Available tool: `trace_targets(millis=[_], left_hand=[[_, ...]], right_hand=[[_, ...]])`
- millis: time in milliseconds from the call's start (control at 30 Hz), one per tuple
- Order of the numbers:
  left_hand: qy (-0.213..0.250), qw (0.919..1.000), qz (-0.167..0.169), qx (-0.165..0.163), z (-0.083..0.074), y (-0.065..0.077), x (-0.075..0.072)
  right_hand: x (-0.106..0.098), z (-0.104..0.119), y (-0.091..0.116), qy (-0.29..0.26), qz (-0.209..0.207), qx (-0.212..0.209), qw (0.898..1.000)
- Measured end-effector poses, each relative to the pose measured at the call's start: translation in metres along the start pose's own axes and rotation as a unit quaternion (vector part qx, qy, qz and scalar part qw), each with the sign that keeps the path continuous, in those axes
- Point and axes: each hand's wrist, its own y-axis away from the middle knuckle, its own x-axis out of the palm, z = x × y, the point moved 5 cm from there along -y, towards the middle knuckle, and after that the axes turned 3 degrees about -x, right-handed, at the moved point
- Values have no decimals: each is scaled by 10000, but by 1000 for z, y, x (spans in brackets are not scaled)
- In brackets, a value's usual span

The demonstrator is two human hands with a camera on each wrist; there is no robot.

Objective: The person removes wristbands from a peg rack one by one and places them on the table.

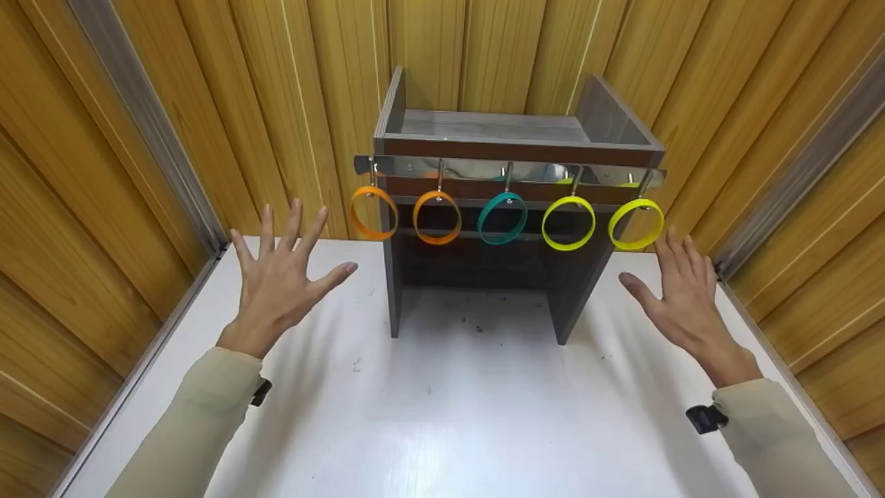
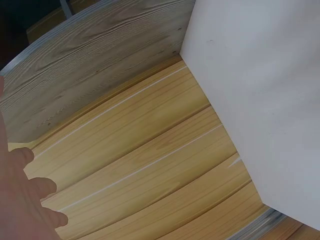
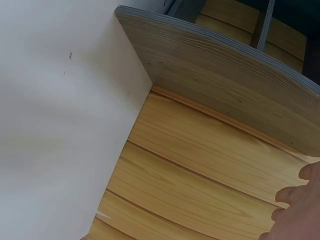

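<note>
Both hands are raised in the head view with nothing in them. My left hand, fingers spread and straight, is left of the grey wooden stand. On the other side my right hand is held with its fingers extended, fingertips near the rightmost yellow ring. A metal hook rail runs across the stand's front. From its hooks hang two orange rings, a teal ring and two yellow rings. In each wrist view only part of the hand shows at the edge.
The stand is on a white tabletop with small dark specks. Wood-patterned panels close in the back and both sides, with metal strips at the corners. A shelf with raised sides tops the stand.
</note>
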Motion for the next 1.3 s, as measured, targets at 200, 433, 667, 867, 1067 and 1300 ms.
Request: trace_targets(millis=[200, 433, 667, 867, 1067, 1300], left_hand=[[200, 9997, -123, -6, -3, -1, -9], [634, 9975, -303, -38, -9, -3, -18], [1178, 9918, -491, -115, -18, -8, -29], [1858, 9798, -731, -108, -26, -10, -39], [2526, 9632, -912, -99, -34, -13, -51], [3186, 9425, -997, -188, -39, -16, -58]], right_hand=[[3, 1, -1, -260, 13, 56, 9996], [7, 0, -1, -617, 0, 184, 9979], [14, -2, 0, -1267, -71, 183, 9918], [22, -1, 3, -1781, 161, 569, 9822], [33, -2, 4, -2236, 107, 747, 9717], [48, -7, 7, -2841, -52, 904, 9545]])
